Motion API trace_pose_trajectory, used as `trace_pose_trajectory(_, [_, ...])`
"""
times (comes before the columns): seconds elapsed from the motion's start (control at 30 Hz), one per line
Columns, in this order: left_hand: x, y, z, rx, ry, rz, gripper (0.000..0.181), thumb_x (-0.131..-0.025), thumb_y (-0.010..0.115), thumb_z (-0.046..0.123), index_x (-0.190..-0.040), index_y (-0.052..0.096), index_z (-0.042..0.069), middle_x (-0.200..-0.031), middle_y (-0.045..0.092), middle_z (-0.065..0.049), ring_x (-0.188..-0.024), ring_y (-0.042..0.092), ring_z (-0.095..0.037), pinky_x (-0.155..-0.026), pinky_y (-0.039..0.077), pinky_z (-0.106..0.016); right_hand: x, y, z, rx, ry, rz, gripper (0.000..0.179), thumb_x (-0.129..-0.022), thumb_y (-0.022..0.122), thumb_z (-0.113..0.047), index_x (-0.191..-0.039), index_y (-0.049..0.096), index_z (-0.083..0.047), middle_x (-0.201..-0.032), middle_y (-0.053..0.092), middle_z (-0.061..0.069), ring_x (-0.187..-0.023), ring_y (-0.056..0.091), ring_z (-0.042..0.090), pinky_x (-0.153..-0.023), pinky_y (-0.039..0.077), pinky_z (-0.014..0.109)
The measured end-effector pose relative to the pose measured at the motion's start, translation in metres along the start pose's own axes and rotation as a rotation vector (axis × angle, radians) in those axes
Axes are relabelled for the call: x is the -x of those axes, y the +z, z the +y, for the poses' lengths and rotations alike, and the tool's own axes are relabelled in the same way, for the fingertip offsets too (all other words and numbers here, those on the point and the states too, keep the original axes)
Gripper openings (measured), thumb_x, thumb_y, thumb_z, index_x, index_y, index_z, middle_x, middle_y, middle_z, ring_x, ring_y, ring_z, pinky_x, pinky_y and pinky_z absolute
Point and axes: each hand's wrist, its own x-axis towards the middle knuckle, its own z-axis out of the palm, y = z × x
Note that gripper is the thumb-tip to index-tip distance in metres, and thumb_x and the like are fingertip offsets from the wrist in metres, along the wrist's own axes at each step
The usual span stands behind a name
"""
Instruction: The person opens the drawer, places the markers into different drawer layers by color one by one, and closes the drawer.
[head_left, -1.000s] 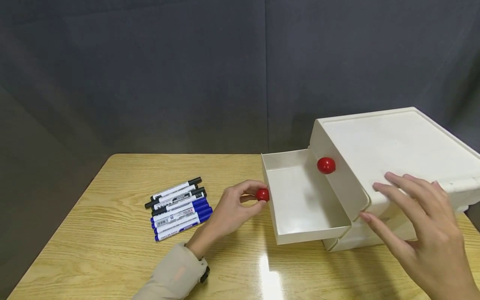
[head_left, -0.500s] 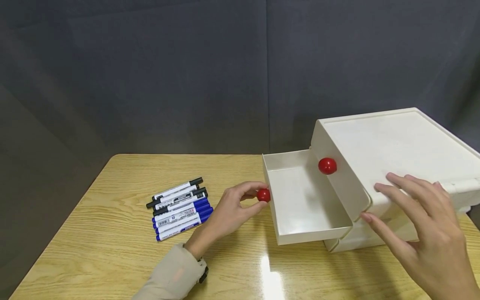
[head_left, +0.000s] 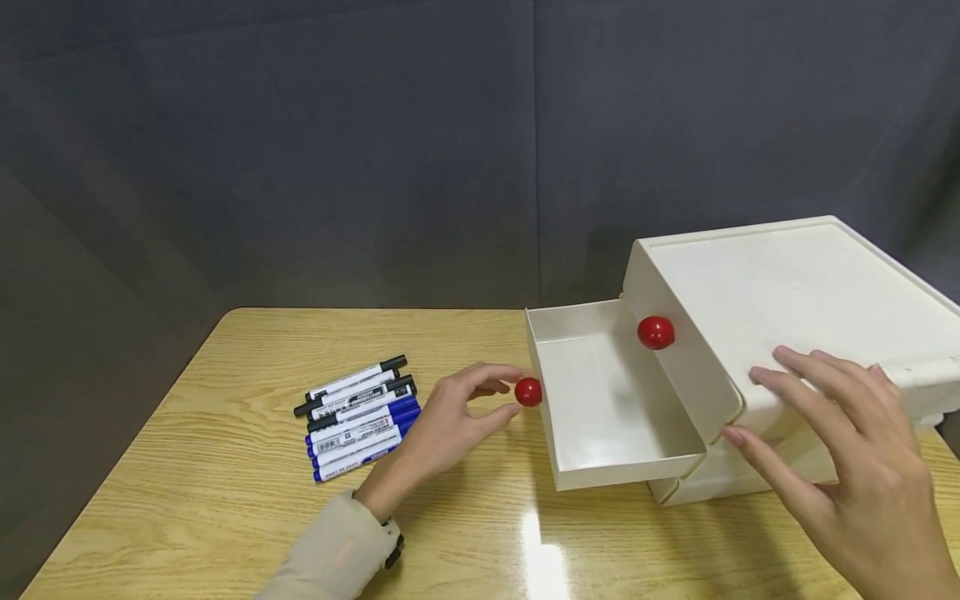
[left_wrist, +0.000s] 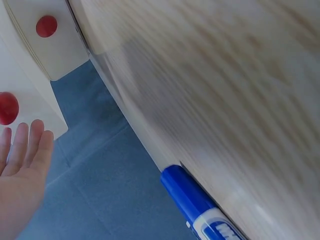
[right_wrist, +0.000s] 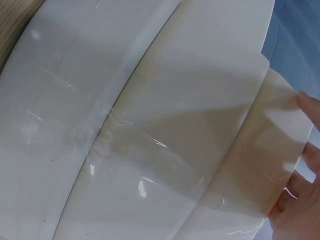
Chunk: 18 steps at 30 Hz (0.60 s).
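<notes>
Nearest to me is my right hand (head_left: 840, 450), fingers spread and fairly straight, laid against the near corner of the white drawer unit (head_left: 787, 292); the fingertips rest on its top edge and side, gripping nothing. In the right wrist view I see only the unit's glossy white side (right_wrist: 150, 125) and a few fingertips (right_wrist: 305, 155) at its edge.

A little further out, my left hand (head_left: 450, 421) lies on the wooden table (head_left: 225, 517), thumb and forefinger parted around the red knob (head_left: 528, 392) of the lower drawer (head_left: 607, 400). I see a slight gap at the thumb, so I cannot tell whether the fingers touch the knob. The left wrist view shows loosely straight fingers (left_wrist: 30, 145) just beside that knob (left_wrist: 7, 107).

The lower drawer stands pulled well out toward the left. The upper drawer, with its own red knob (head_left: 656, 332), sits closed above it.

Left of my hand lies a row of markers (head_left: 356, 417) side by side, black-capped ones behind, blue ones in front. Beyond the table hangs a dark grey curtain (head_left: 375, 150).
</notes>
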Motion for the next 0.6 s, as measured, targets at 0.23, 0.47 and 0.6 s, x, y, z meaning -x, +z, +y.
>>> trace_pose_trajectory(0.23, [0.008,-0.007,-0.005,-0.064,0.004,0.027,0.037,-0.091,0.071,0.015,-0.127,0.064,0.010,-0.128,0.067,-0.006,-0.113,0.066,-0.022,-0.105,0.051,-0.041,0.000,0.000,0.000,-0.002,-0.003,0.008,0.067,-0.091,0.059,-0.063,-0.107,0.072,0.000,-0.124,0.066,0.020,-0.132,0.048,0.008,-0.119,0.025,0.060])
trace_pose_trajectory(0.47, [0.015,-0.014,-0.011,-0.083,-0.006,0.053,0.037,-0.089,0.072,0.013,-0.125,0.065,0.012,-0.125,0.068,-0.004,-0.113,0.066,-0.021,-0.105,0.050,-0.041,0.000,0.000,-0.001,-0.004,0.001,0.008,0.066,-0.091,0.059,-0.063,-0.107,0.072,0.000,-0.124,0.066,0.019,-0.133,0.047,0.008,-0.119,0.025,0.059])
trace_pose_trajectory(0.6, [0.020,-0.020,-0.013,-0.085,-0.033,0.050,0.036,-0.090,0.072,0.014,-0.125,0.065,0.014,-0.126,0.067,-0.005,-0.114,0.065,-0.020,-0.106,0.049,-0.040,0.000,0.000,-0.001,-0.006,0.000,0.010,0.066,-0.091,0.059,-0.063,-0.107,0.072,0.000,-0.125,0.066,0.019,-0.133,0.047,0.007,-0.120,0.025,0.058])
